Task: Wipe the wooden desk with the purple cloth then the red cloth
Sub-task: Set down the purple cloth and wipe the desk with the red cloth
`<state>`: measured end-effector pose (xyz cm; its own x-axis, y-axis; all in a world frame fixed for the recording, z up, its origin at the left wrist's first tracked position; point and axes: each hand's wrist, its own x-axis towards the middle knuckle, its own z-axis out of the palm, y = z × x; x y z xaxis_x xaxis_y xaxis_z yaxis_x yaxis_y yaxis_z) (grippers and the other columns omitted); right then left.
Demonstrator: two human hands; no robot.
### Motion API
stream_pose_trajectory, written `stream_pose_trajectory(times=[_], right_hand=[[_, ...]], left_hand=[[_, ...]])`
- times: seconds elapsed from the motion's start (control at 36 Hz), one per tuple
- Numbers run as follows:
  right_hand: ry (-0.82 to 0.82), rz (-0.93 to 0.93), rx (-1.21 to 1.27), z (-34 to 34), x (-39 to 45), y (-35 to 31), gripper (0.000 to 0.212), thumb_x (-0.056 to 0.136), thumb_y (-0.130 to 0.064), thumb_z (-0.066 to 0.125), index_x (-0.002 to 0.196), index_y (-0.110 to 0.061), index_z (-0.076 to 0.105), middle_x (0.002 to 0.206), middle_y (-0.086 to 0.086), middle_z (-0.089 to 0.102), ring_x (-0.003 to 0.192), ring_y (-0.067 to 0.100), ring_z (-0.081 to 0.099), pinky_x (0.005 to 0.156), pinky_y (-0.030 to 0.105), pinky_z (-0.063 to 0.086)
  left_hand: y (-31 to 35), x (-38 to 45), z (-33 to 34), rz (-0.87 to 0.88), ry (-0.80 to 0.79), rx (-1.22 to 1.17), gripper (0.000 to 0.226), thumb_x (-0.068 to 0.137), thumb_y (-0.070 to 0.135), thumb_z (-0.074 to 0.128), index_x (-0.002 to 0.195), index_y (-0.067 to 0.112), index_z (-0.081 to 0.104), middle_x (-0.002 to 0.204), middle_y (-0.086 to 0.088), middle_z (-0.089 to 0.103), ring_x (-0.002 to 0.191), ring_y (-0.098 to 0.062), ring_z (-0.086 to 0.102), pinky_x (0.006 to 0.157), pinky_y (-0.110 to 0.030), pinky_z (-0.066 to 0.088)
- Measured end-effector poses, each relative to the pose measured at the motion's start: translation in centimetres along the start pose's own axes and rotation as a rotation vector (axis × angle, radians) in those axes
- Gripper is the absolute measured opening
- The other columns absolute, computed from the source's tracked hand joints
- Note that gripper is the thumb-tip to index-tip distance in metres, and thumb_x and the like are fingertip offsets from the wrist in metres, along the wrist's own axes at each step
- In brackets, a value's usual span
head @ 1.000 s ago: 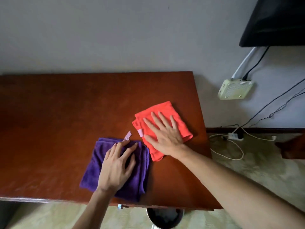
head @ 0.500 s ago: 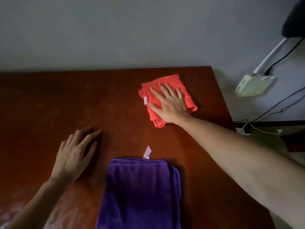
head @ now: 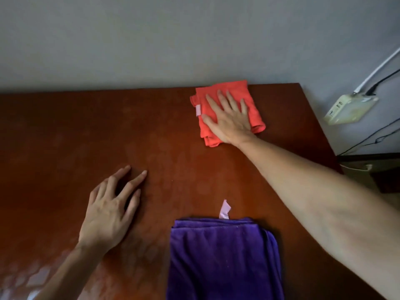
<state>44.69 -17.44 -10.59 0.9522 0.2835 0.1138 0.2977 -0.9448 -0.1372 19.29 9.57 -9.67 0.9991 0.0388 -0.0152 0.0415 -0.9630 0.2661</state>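
Here the right hand [head: 230, 120] presses flat, fingers spread, on the red cloth [head: 253, 105]; the left hand [head: 108, 211] rests open.

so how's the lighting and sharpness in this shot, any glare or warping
Head view: dim and soft overall; pale glare on the desk at bottom left; the right hand on the red cloth stays readable; wide-angle warp stretches the right forearm and purple cloth.

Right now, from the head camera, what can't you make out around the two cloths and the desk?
- purple cloth: near end cut off by the bottom frame edge.
- red cloth: middle hidden under the right hand.
- wooden desk: left side and front edge out of frame.
- label on the red cloth: too small to read.
- left hand: palm contact with the desk not visible.
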Motion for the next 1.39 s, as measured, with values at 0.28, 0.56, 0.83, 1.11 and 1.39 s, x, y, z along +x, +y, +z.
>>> stream_pose_trajectory(times=[0.28,0.56,0.83,1.11,1.39], right_hand=[[-0.023,-0.102,0.058,-0.7,-17.5,-5.1,0.074,0.09,-0.066,0.024,0.159,-0.04,0.027,0.169,0.0,0.022,0.157,0.023,0.017,0.124,0.053,0.012],[-0.02,-0.125,0.0,-0.8,-18.1,-5.2,0.077,0.088,-0.069,0.016,0.16,-0.042,0.018,0.171,-0.002,0.014,0.158,0.02,0.01,0.125,0.051,0.01],[-0.013,-0.089,0.019,-0.1,-9.2,-7.2,0.082,0.084,-0.075,0.011,0.159,-0.044,0.022,0.17,-0.002,0.018,0.157,0.022,0.013,0.125,0.054,0.008],[-0.047,0.036,-0.002,1.3,3.9,-8.8,0.069,0.096,-0.07,0.031,0.159,-0.045,0.018,0.171,-0.001,0.014,0.158,0.021,0.009,0.125,0.052,0.005],[-0.073,0.108,0.014,1.7,3.4,-11.9,0.068,0.099,-0.064,0.029,0.161,-0.041,0.015,0.172,-0.001,0.011,0.158,0.023,0.007,0.125,0.055,0.002]], left_hand=[[0.5,-0.5,0.3,0.009,0.029,0.034,0.05,0.102,0.048,0.026,0.15,0.041,0.036,0.152,-0.003,0.038,0.138,-0.026,0.038,0.115,-0.043,0.027],[-0.7,-0.9,-0.5,-0.044,0.124,-0.013,0.044,0.102,0.044,0.038,0.143,0.032,0.048,0.147,-0.004,0.039,0.13,-0.027,0.044,0.108,-0.048,0.034],[-9.3,0.6,-2.6,-0.179,-0.007,0.033,0.068,0.089,0.076,0.011,0.152,0.052,0.016,0.159,-0.008,0.016,0.148,-0.027,0.02,0.122,-0.047,0.009],[-9.9,0.8,-1.7,-0.13,0.049,0.044,0.063,0.094,0.07,0.012,0.154,0.051,0.013,0.163,-0.005,0.011,0.153,-0.015,0.004,0.125,-0.04,0.002],[-10.3,1.2,-1.2,-0.109,0.08,0.043,0.061,0.095,0.07,0.009,0.154,0.051,0.01,0.165,-0.007,0.01,0.154,-0.015,-0.001,0.125,-0.04,0.001]])
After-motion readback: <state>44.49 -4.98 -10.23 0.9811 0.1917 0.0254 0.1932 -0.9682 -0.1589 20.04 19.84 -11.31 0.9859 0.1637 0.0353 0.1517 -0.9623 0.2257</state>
